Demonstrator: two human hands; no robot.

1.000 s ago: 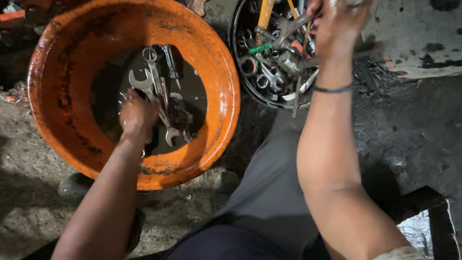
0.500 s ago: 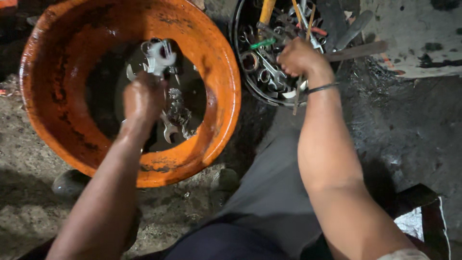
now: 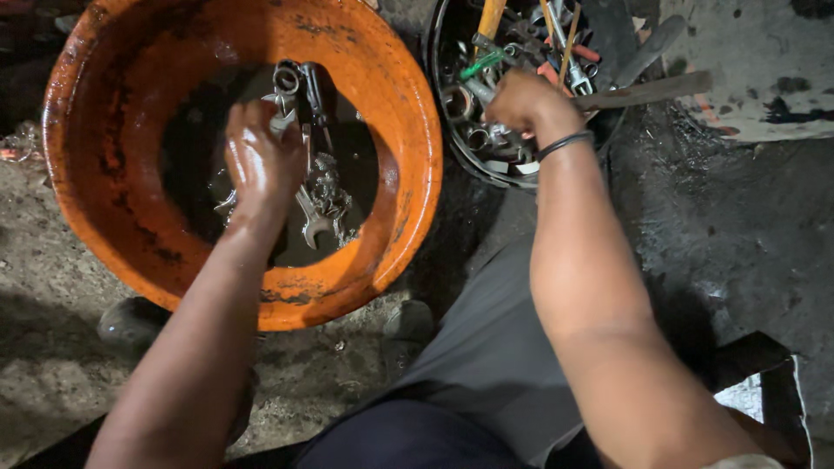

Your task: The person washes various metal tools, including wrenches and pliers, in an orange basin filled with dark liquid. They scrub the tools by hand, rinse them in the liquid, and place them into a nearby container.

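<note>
Wrenches [image 3: 314, 187] under left hand [image 3: 259, 161], orange basin [image 3: 395, 113]

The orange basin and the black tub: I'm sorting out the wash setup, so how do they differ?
The orange basin is wide, fully in view, and holds dark liquid with a few wrenches; the black tub is smaller, cut off by the frame, and crammed with mixed tools. The left hand is in the basin, the right hand in the tub. Both are round and grimy.

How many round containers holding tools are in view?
2: the orange basin at the left hand, and the black tub at the right hand. Others may lie outside the view.
</note>
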